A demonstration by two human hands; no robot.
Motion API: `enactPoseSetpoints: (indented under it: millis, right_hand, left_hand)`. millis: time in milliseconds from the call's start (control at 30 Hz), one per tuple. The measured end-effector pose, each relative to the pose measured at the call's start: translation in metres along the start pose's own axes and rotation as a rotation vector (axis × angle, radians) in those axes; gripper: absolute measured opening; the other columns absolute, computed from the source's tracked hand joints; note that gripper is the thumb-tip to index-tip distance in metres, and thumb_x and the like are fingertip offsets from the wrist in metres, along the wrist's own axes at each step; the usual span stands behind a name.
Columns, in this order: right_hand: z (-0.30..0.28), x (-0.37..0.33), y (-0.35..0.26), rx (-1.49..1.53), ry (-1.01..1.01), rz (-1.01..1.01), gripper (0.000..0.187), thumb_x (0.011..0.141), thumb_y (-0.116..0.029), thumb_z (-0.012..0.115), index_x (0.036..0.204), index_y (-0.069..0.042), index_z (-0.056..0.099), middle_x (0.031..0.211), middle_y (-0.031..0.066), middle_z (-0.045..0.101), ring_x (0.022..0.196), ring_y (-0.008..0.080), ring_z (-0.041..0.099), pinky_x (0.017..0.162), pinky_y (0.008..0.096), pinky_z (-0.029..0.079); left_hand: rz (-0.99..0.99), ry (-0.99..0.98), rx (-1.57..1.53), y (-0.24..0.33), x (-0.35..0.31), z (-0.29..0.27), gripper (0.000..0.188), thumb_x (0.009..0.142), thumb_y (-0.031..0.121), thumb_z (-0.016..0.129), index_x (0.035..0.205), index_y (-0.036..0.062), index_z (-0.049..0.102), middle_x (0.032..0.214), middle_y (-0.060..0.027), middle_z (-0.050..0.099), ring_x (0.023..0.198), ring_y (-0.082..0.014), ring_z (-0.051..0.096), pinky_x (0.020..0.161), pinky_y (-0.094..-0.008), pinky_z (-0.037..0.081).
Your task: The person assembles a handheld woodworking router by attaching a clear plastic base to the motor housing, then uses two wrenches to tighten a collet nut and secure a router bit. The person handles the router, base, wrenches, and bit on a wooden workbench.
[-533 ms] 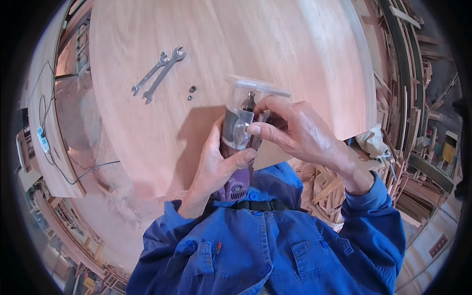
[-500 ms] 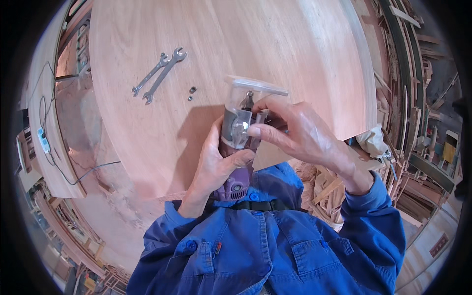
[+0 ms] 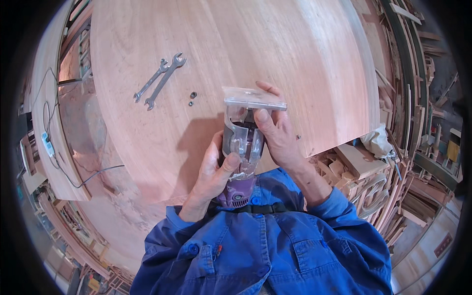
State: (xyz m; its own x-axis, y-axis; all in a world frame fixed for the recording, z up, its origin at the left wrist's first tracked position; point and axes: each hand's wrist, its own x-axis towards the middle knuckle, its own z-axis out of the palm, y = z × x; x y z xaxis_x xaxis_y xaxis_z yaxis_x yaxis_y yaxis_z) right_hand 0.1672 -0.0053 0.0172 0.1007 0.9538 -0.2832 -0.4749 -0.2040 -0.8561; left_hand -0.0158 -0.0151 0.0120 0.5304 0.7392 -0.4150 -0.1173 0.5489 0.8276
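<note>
A trim router (image 3: pixel 238 189) with a purple motor body and a clear plastic base stands upright against my front, its flat base plate (image 3: pixel 255 101) uppermost. My left hand (image 3: pixel 214 169) is wrapped round the router's left side, thumb across its front. With my right hand (image 3: pixel 278 128) I grip the clear base near the plate, thumb in front and fingers behind its right side. The dark collet part shows dimly through the plastic. On the wooden board (image 3: pixel 236 44) to the left lie two open-end wrenches (image 3: pixel 165 81) side by side and two small metal pieces (image 3: pixel 192 98).
Another small metal piece (image 3: pixel 298 137) lies near the board's right front edge. Wood offcuts (image 3: pixel 359 160) and a pale bag (image 3: pixel 376 142) sit beyond that edge. At far left, a power strip (image 3: pixel 46 142) with a dark cable rests on another wooden panel.
My right hand has moved from the opening in the clear base up to its plate and now grips there. The router's plate has tipped slightly toward me. My left hand keeps its hold.
</note>
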Motion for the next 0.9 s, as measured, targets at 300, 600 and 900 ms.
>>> enactPoseSetpoints:
  millis: [300, 600, 900]
  right_hand:
    - [-0.004, -0.016, 0.006, -0.045, -0.024, -0.03, 0.075, 0.094, -0.025, 0.073, 0.149, -0.008, 0.025, 0.132, 0.0115, 0.052, 0.122, 0.0197, 0.053, 0.103, 0.0356, 0.044]
    - [-0.003, -0.019, 0.011, -0.032, -0.026, 0.05, 0.07, 0.095, -0.021, 0.071, 0.147, -0.007, 0.026, 0.127, 0.0105, 0.055, 0.117, 0.0167, 0.054, 0.098, 0.0334, 0.047]
    - [0.0, -0.022, 0.018, 0.014, -0.065, 0.077, 0.067, 0.097, -0.021, 0.068, 0.147, -0.008, 0.025, 0.128, 0.0109, 0.054, 0.118, 0.0176, 0.054, 0.1, 0.0341, 0.046]
  left_hand:
    - [0.001, -0.048, 0.024, -0.001, -0.012, -0.002, 0.082, 0.094, 0.053, 0.066, 0.142, -0.0038, 0.032, 0.128, -0.0104, 0.049, 0.117, -0.0155, 0.047, 0.101, -0.0313, 0.041]
    - [0.0, -0.015, 0.054, -0.009, -0.019, 0.001, 0.069, 0.101, 0.048, 0.055, 0.142, -0.0015, 0.031, 0.129, -0.0105, 0.048, 0.116, -0.0156, 0.047, 0.1, -0.0311, 0.041]
    - [0.056, 0.016, 0.076, -0.012, -0.027, 0.0, 0.068, 0.101, 0.047, 0.055, 0.142, -0.0018, 0.031, 0.128, -0.0104, 0.048, 0.118, -0.0161, 0.046, 0.102, -0.0323, 0.039]
